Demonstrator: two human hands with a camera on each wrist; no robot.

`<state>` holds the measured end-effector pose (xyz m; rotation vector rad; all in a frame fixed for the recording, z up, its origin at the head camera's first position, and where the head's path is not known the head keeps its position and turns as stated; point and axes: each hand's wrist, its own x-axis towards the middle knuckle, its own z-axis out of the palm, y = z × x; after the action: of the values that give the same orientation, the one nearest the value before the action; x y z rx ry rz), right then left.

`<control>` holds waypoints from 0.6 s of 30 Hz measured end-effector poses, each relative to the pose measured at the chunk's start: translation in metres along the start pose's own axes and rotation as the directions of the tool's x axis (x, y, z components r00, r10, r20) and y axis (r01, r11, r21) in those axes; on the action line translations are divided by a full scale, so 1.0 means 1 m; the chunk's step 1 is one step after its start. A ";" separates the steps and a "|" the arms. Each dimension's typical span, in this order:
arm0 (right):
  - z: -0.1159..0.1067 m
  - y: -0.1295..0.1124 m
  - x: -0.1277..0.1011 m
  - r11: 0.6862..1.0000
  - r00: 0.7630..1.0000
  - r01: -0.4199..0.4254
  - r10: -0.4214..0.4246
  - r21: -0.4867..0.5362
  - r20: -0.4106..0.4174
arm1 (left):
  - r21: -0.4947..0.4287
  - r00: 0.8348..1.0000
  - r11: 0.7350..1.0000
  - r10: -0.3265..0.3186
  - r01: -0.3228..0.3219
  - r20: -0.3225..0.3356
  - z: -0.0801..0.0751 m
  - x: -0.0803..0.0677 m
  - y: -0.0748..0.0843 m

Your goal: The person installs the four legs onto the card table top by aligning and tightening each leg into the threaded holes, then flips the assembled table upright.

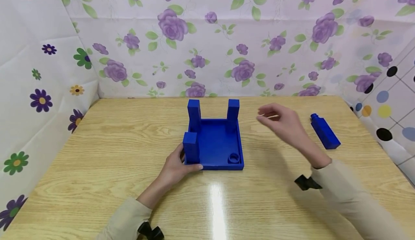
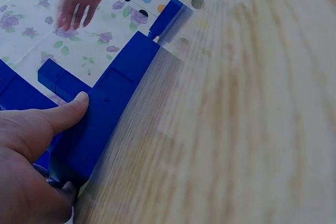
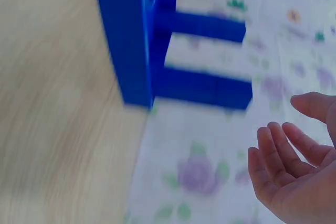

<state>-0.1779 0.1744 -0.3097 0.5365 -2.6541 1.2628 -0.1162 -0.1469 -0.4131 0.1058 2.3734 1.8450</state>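
both hands were over the wooden table (image 1: 97, 153) when i checked the views. left hand (image 1: 176, 168) gripped the near left corner of the blue tray (image 1: 215, 144), fingers curled around the corner post (image 1: 190, 147) and the thumb (image 2: 71, 109) pressed flat along the tray's outer wall. right hand (image 1: 282, 123) hovered above the table, just right of the tray and touching nothing; its fingers (image 3: 275, 156) were spread and loosely bent, holding nothing. the tray sat at the middle of the table, with two tall posts (image 1: 193, 114) (image 1: 233, 112) standing at its far corners and a round socket (image 1: 233, 157) in its near right corner. a loose blue peg (image 1: 325, 132) lay on its side on the table, right of the right hand and apart from it. floral sheets (image 1: 227, 35) walled the table on three sides.
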 end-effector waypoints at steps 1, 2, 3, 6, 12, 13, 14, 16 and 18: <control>-0.008 0.006 -0.001 1.000 1.000 -0.022 0.021 -0.018 -0.009 | 0.001 1.000 1.000 -0.002 0.002 0.001 0.000 0.000 0.000; -0.016 0.012 -0.002 0.998 0.999 -0.046 0.046 -0.033 -0.018 | 0.001 1.000 1.000 -0.005 0.005 0.001 0.000 0.000 0.000; -0.024 0.018 -0.003 0.996 0.997 -0.070 0.069 -0.047 -0.031 | 0.001 1.000 1.000 -0.007 0.007 0.002 0.000 0.000 0.000; -0.045 0.038 -0.006 0.987 0.988 -0.144 0.139 -0.074 -0.074 | 0.003 1.000 1.000 -0.013 0.013 0.002 0.000 0.000 -0.001; -0.077 0.081 -0.017 0.936 0.925 -0.346 0.327 -0.071 -0.193 | 0.001 1.000 1.000 -0.023 0.023 0.002 -0.001 0.000 -0.001; -0.081 0.088 -0.020 0.924 0.911 -0.377 0.358 -0.066 -0.203 | 0.000 1.000 1.000 -0.025 0.025 0.003 -0.001 0.000 -0.001; -0.084 0.094 -0.022 0.912 0.899 -0.405 0.385 -0.061 -0.208 | 0.002 1.000 1.000 -0.026 0.026 0.003 -0.001 0.000 0.000; -0.090 0.106 -0.027 0.892 0.877 -0.449 0.430 -0.051 -0.213 | 0.004 1.000 1.000 -0.024 0.024 0.003 -0.001 0.000 0.000; -0.095 0.116 -0.033 0.877 0.863 -0.480 0.464 -0.036 -0.200 | 0.007 1.000 1.000 -0.020 0.020 0.002 -0.001 0.000 0.000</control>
<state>-0.1929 0.3235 -0.3427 -0.2618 -2.7479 1.2230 -0.1163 -0.1481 -0.4127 0.0836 2.3714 1.8267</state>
